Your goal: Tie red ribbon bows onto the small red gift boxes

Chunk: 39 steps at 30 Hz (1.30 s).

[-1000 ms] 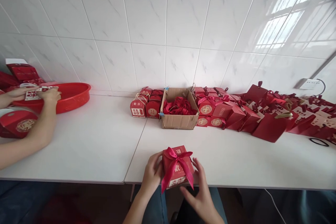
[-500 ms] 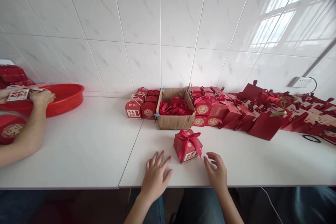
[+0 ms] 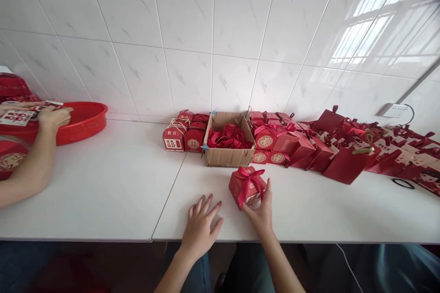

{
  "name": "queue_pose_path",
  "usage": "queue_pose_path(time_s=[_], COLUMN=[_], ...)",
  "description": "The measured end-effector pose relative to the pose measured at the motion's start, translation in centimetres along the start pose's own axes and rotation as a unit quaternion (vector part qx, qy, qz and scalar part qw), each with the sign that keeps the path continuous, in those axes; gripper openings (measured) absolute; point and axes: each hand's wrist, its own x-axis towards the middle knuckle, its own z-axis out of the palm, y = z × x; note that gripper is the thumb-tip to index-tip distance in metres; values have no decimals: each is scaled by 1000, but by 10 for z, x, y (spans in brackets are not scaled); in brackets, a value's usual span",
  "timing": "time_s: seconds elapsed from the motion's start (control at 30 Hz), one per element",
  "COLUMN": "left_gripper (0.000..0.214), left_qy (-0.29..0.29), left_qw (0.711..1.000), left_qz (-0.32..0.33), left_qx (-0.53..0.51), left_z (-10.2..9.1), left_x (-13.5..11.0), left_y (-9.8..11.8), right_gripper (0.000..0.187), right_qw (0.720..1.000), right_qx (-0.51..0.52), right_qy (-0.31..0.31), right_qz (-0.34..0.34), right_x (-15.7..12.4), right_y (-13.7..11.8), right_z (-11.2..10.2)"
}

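Note:
A small red gift box (image 3: 246, 185) tied with a red ribbon bow stands on the white table (image 3: 113, 192), just in front of the cardboard box. My right hand (image 3: 261, 212) grips its near right corner, thumb and fingers closed round it. My left hand (image 3: 201, 225) lies flat on the table a little to the left of the box, fingers spread, holding nothing.
A cardboard box (image 3: 228, 145) of red ribbons stands at the wall, with several red gift boxes (image 3: 181, 134) to its left and a long row of red boxes (image 3: 343, 151) to its right. At far left another person's hand (image 3: 51, 116) works over a red tray (image 3: 82, 120).
The ribboned box went from both my hands near the edge onto the table. Both hands let go; now my right hand has taken hold of it again. My left hand stays flat.

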Motion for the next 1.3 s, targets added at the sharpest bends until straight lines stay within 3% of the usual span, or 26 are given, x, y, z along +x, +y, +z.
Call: queue_pose_path(time_s=[0.1, 0.17, 0.27, 0.37, 0.77, 0.93, 1.1, 1.23, 1.3], left_gripper=[43, 43, 43, 43, 42, 47, 52, 69, 76], left_qy=[1, 5, 12, 13, -23, -55, -83, -128, -145], left_qw=[1000, 1000, 1000, 1000, 999, 994, 976, 937, 926], left_qz=[1, 2, 5, 6, -23, -93, -190, -309, -334], left_qx=[4, 9, 18, 20, 4, 17, 72, 101, 102], left_z=[0, 1, 2, 2, -6, -17, -40, -61, -69], left_x=[-1, -2, -2, -2, -6, -6, 14, 35, 41], left_y=[0, 0, -1, -1, 10, 12, -33, -81, -96], right_gripper=[115, 111, 81, 70, 69, 67, 66, 67, 67], right_qw=[993, 959, 911, 887, 893, 897, 899, 899, 899], right_qx=[-89, -245, -378, -422, -416, -410, -405, -403, -403], right_qy=[10, 3, -106, -148, -129, -129, -131, -133, -132], right_qz=[72, 140, 129, 120, 113, 105, 107, 107, 106], right_x=[11, 11, 2, -5, -9, -11, -11, -11, -11], right_y=[29, 43, 50, 46, 51, 55, 55, 55, 56], right_z=[-31, -46, -55, -55, -58, -58, -59, -59, -59])
